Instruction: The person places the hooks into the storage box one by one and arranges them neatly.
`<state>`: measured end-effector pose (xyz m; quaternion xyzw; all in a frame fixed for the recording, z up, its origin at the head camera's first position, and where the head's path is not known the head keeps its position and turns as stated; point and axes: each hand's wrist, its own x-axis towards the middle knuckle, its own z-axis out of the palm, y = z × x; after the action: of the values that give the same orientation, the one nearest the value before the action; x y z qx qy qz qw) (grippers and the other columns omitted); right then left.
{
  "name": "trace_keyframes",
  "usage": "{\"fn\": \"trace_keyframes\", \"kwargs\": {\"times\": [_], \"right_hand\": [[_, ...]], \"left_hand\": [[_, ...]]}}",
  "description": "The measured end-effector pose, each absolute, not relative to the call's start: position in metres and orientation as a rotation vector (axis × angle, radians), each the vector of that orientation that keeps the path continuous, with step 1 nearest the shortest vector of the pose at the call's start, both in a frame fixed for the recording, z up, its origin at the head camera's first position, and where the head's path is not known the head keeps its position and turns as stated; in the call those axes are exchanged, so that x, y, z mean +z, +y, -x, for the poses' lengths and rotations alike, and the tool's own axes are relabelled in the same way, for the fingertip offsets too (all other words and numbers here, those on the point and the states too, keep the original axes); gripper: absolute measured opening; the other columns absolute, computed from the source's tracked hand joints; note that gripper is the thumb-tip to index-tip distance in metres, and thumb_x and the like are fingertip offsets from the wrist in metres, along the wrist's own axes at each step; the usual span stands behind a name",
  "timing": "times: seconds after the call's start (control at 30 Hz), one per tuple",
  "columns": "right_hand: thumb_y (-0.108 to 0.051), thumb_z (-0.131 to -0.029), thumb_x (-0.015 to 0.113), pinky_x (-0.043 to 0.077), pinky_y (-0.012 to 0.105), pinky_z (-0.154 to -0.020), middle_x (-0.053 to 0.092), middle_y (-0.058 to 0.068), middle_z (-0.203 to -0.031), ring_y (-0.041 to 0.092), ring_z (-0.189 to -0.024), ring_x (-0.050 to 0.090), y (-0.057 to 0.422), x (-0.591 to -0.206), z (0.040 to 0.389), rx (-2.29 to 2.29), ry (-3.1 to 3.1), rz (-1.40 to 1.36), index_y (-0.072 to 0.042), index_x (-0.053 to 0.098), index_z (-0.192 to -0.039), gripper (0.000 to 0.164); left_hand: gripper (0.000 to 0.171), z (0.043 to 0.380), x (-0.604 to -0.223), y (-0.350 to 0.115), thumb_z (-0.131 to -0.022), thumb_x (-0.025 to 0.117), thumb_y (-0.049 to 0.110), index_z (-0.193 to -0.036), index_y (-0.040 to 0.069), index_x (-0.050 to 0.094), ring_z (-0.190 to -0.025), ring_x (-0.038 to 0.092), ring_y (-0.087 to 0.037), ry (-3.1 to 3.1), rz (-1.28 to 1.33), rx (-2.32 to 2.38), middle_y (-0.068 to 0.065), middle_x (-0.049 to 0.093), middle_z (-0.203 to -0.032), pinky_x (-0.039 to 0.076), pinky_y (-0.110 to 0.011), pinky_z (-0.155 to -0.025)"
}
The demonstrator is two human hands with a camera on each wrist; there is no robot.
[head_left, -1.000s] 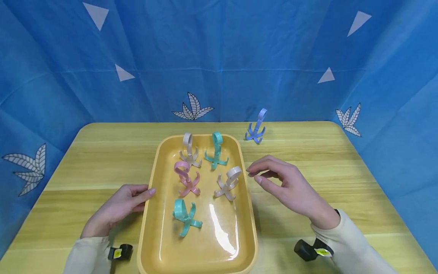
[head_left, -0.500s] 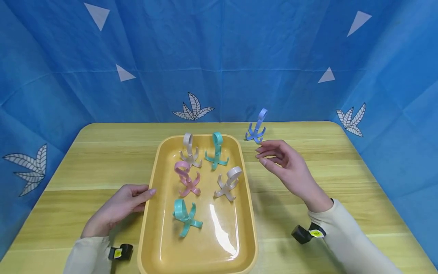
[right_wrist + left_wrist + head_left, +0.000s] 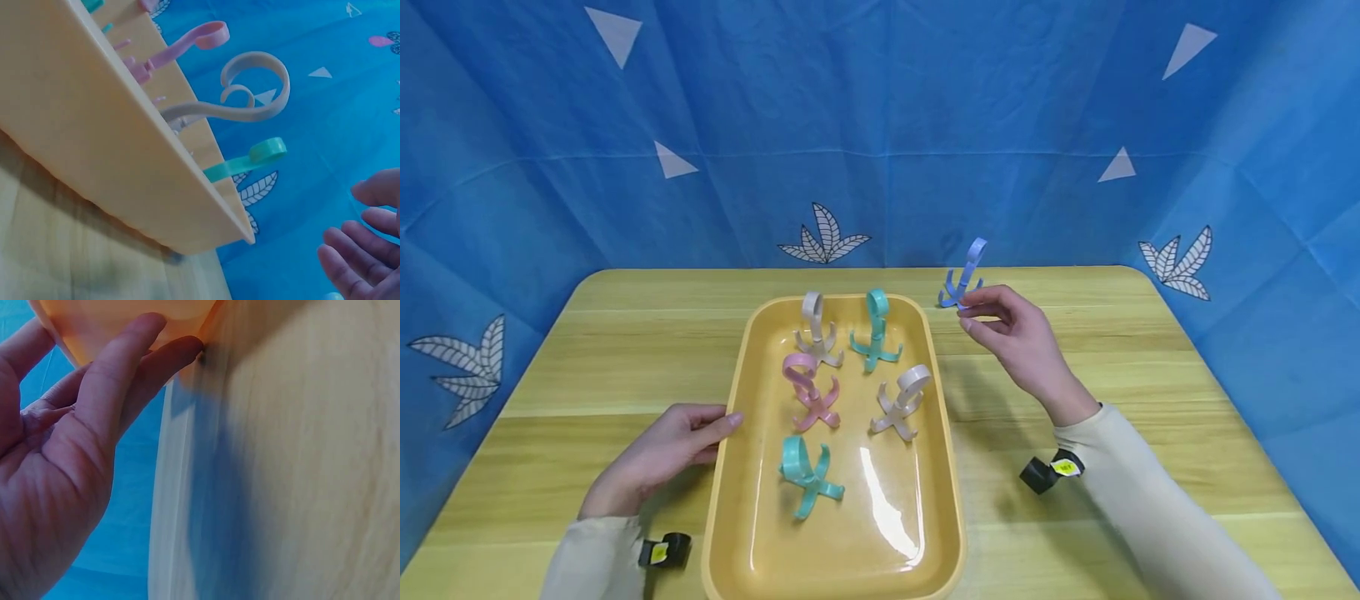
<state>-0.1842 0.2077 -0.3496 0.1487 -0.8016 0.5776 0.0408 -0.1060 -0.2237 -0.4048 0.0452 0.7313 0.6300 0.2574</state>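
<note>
In the head view, a yellow tray (image 3: pixel 820 560) stands on the table, and my left hand (image 3: pixel 658 458) grips its left rim, thumb over the edge. The left wrist view shows the fingers at the tray wall (image 3: pixel 106 315). Past the tray's far right corner stands a blue four-pronged hanging hook (image 3: pixel 971 262). My right hand (image 3: pixel 1026 346) reaches toward it with loosely bent fingers, its fingertips overlapping the prongs; contact cannot be told. Inside the tray stand a pink hook (image 3: pixel 816 407), two white hooks (image 3: pixel 897 411) and two teal hooks (image 3: pixel 876 337).
The tray's high side wall (image 3: pixel 131 150) lies beside the right hand in the right wrist view, with hook tops rising above it. A blue patterned cloth (image 3: pixel 880 125) hangs behind the wooden table (image 3: pixel 1120 358), close to the blue hook.
My right hand has moved away from the tray's right rim, forward to the blue hook's base. The left hand, the tray and the hooks have stayed in place.
</note>
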Motion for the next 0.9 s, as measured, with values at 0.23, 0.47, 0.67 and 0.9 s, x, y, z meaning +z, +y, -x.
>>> {"fn": "trace_keyframes", "kwargs": {"times": [0.23, 0.47, 0.67, 0.9], "right_hand": [[-0.007, -0.093, 0.069, 0.052, 0.024, -0.086, 0.061, 0.019, -0.118, 0.023, -0.105, 0.060, 0.208, -0.351, 0.199, 1.710, -2.424, -0.368, 0.005, 0.058, -0.122, 0.033], [-0.007, -0.093, 0.069, 0.048, 0.039, -0.097, 0.060, 0.016, -0.120, 0.028, -0.111, 0.058, 0.210, -0.361, 0.213, 1.635, -2.407, -0.295, 0.005, 0.058, -0.120, 0.032], [-0.010, -0.094, 0.067, 0.048, 0.036, -0.096, 0.058, 0.015, -0.120, 0.026, -0.114, 0.056, 0.219, -0.368, 0.231, 1.579, -2.414, -0.214, 0.005, 0.057, -0.120, 0.032], [-0.013, -0.095, 0.066, 0.044, 0.041, -0.101, 0.052, 0.018, -0.127, 0.030, -0.120, 0.051, 0.227, -0.367, 0.248, 1.566, -2.428, -0.119, 0.006, 0.052, -0.127, 0.039]], "left_hand": [[0.053, 0.106, -0.403, -0.224, -0.104, 0.054, 0.027, -0.131, -0.018, 0.048, -0.104, 0.065, -0.029, 1.983, -0.115, 1.695, -0.025, 0.061, -0.120, 0.055, -0.039, -0.087], [0.052, 0.105, -0.407, -0.224, -0.105, 0.052, 0.026, -0.131, -0.019, 0.048, -0.104, 0.066, -0.030, 1.959, -0.148, 1.709, -0.026, 0.061, -0.120, 0.055, -0.039, -0.087], [0.053, 0.104, -0.409, -0.225, -0.105, 0.052, 0.025, -0.132, -0.020, 0.046, -0.104, 0.066, -0.027, 1.954, -0.150, 1.722, -0.026, 0.061, -0.121, 0.055, -0.039, -0.087], [0.051, 0.105, -0.408, -0.226, -0.105, 0.050, 0.023, -0.131, -0.021, 0.047, -0.104, 0.065, -0.028, 1.935, -0.190, 1.735, -0.027, 0.060, -0.120, 0.055, -0.039, -0.087]]}}
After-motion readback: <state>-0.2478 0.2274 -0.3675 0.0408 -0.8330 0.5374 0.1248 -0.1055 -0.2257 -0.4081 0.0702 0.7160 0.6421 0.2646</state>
